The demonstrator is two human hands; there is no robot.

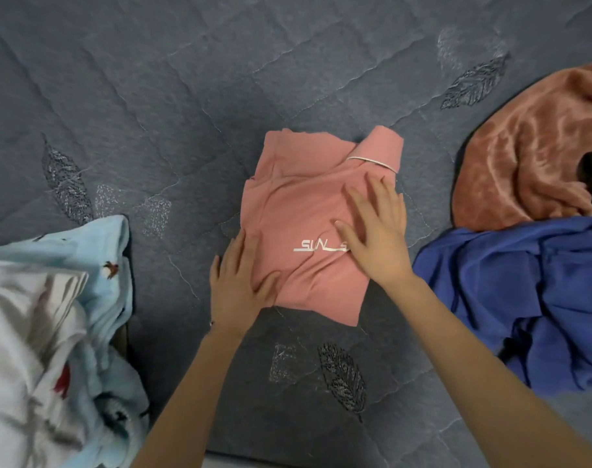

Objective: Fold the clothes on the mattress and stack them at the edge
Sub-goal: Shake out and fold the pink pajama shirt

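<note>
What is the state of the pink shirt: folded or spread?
Folded: the pink shirt lies as a compact rectangle with overlapping layers.

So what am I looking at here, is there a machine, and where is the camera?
No machine: a person's two bare hands, filmed by a camera worn on the head, looking down. The surface is a grey quilted mattress. In the middle lies a folded pink shirt; the left hand and right hand press flat on it, gripping nothing. Right of it lie a crumpled blue garment and a rust plush cloth; left, a heap of pale blue printed fabric.
</note>
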